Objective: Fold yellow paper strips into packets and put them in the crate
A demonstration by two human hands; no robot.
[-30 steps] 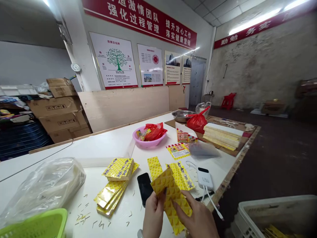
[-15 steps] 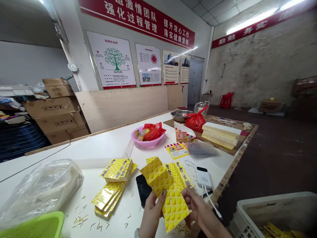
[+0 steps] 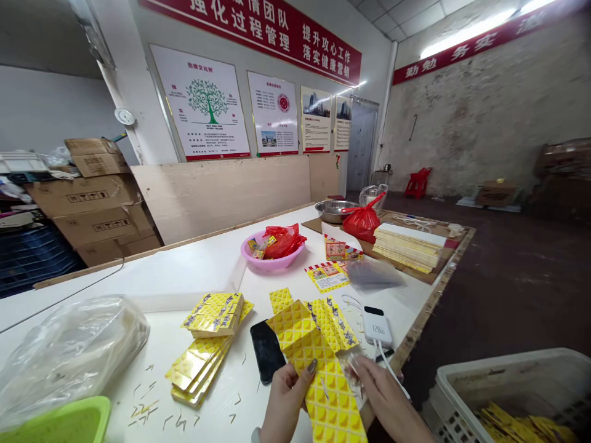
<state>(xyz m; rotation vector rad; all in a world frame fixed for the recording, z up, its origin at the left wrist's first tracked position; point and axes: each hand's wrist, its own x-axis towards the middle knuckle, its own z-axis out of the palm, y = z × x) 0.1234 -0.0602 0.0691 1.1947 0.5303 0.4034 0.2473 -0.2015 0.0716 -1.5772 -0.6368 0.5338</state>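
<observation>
My left hand (image 3: 289, 394) pinches a folded yellow card (image 3: 330, 381) printed with a raised-looking diamond pattern, thumb on top. Just right of the card's edge is my right hand (image 3: 381, 391), its fingers bent and pressed together; whatever they hold is hidden. Behind the card lie more yellow printed cards (image 3: 339, 323) with purple figures. A black phone (image 3: 266, 351) rests partly beneath the held card. To the left are a stacked block of yellow cards (image 3: 215, 312) and a fanned pile (image 3: 196, 372) in front of it.
Small thin scraps (image 3: 143, 411) litter the white table (image 3: 157, 264). A power bank (image 3: 377, 326) with a cable sits at right. Farther back are a pink basin (image 3: 272, 263), a red bag (image 3: 362, 221) and stacked cards (image 3: 406, 249). A white crate (image 3: 508, 364) stands beside the table.
The held card has shifted slightly down and right. My right hand has moved a little off the card's edge. The view has turned slightly, moving the surroundings left and up.
</observation>
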